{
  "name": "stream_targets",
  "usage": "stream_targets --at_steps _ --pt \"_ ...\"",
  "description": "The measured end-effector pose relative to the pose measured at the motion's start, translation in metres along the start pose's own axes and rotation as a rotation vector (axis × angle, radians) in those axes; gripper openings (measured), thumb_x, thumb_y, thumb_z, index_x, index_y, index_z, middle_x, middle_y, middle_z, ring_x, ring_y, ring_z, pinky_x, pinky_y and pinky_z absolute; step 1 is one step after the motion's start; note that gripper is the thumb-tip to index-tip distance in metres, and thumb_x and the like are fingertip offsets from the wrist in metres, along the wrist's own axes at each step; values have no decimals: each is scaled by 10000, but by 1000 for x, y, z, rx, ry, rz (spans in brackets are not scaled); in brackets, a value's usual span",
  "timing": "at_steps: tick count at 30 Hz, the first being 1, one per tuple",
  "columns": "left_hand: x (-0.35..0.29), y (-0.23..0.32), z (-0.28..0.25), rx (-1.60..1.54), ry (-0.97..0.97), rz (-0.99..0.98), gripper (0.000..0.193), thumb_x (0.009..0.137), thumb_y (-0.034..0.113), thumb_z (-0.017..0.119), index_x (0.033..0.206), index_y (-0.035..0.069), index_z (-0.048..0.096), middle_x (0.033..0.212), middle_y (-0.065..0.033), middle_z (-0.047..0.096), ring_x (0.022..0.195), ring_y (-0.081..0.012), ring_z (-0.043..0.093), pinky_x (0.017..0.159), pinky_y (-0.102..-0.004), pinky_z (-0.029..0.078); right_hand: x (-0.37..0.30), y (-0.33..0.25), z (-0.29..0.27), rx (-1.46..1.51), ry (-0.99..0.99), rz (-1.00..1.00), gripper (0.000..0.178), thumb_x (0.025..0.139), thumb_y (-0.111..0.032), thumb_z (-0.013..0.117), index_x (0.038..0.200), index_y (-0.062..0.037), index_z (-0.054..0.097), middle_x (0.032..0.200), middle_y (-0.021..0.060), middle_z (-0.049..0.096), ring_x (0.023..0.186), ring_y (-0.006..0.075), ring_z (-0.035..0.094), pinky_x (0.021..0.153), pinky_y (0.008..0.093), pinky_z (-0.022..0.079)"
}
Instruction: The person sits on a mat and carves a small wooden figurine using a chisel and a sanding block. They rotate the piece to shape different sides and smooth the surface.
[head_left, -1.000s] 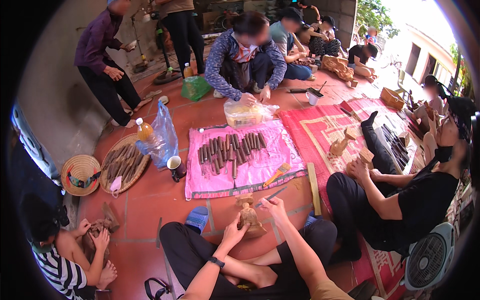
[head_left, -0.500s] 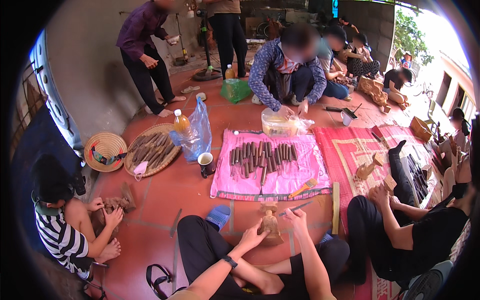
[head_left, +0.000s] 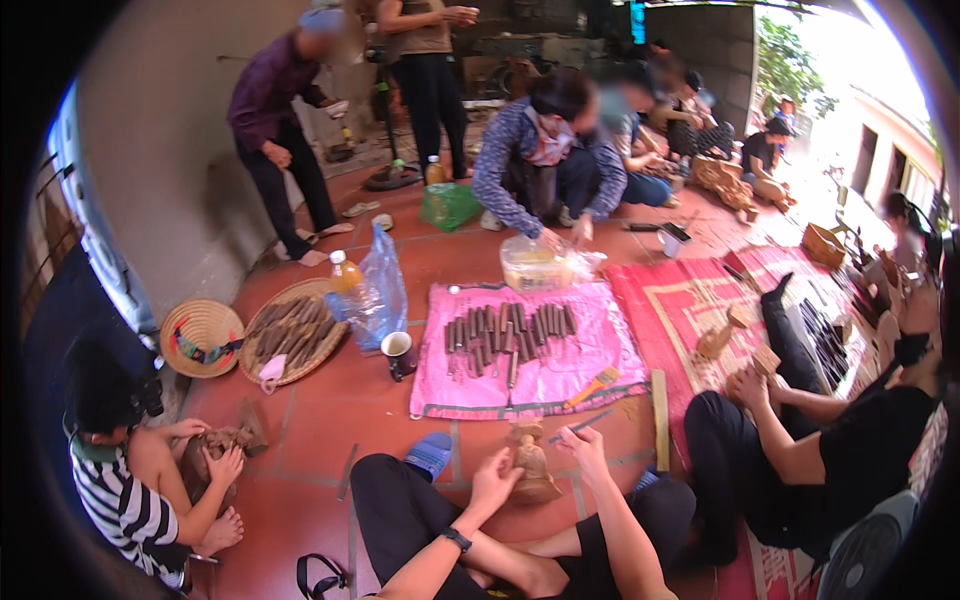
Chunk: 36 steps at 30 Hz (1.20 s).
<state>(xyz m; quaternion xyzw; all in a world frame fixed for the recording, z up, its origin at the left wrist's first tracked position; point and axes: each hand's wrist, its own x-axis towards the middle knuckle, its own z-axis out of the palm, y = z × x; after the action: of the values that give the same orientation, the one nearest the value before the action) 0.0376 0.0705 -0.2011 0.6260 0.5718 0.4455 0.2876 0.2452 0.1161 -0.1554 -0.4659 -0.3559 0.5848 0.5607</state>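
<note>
A small carved wooden figure (head_left: pixel 535 475) stands upright in front of my crossed legs. My left hand (head_left: pixel 492 480) is at its left side, fingers curled against the wood. In my right hand (head_left: pixel 582 446) is a slim carving tool (head_left: pixel 592 421), pinched near the figure's upper right, its narrow grey end pointing right and apart from the wood. Beyond the figure, rows of carving tools (head_left: pixel 510 335) with dark handles lie on a pink sheet (head_left: pixel 440 385), along with a flat brush (head_left: pixel 593 388).
A wooden bar (head_left: pixel 659 420) lies right of the sheet. A blue slipper (head_left: pixel 430 455), a mug (head_left: pixel 398 357) and a tool-filled basket (head_left: pixel 268 380) are to the left. People sit close by on both sides; another crouches over a plastic tub (head_left: pixel 535 268).
My left hand has shifted up along the figure, its fingers more bent. The carving tool stays in my right hand. The whole view has tilted slightly.
</note>
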Motion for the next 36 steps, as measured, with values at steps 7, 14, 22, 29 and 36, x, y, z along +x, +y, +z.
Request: stream_targets --at_steps 7,14,22,29,36 --pt "12 -17 -19 -267 5 -308 197 922 67 556 731 23 581 603 -2 501 509 -88 424 464 -287 336 4 2 -5 -13 -9 11 142 931 -134 633 979 -5 669 900 44 667 825 127 649 746 268 554" --pt "13 1 -23 -255 -33 -343 539 900 172 681 498 72 335 504 54 310 499 -66 265 465 -303 209 10 17 -10 14 14 31 167 933 -167 645 997 -15 670 934 44 677 850 129 653 761 278 553" --pt "10 20 -12 -488 22 -246 128 871 11 616 992 26 578 763 -5 584 683 -72 524 661 -225 410 9 22 -18 12 -7 34 165 934 -170 645 1013 -28 672 943 19 675 873 107 650 776 260 537" --pt "15 26 -27 -273 -141 -295 329 995 215 545 739 21 620 753 -19 556 710 -63 513 603 -218 358 13 19 -14 2 -9 40 159 930 -161 648 1013 -28 678 949 26 680 874 108 649 773 261 541" --pt "36 69 -64 -1077 -60 -279 323 987 269 461 745 65 527 692 -25 503 676 -150 523 904 -407 450 17 23 -15 -22 49 -51 108 926 -128 643 955 -32 682 888 31 678 817 117 648 742 289 553"
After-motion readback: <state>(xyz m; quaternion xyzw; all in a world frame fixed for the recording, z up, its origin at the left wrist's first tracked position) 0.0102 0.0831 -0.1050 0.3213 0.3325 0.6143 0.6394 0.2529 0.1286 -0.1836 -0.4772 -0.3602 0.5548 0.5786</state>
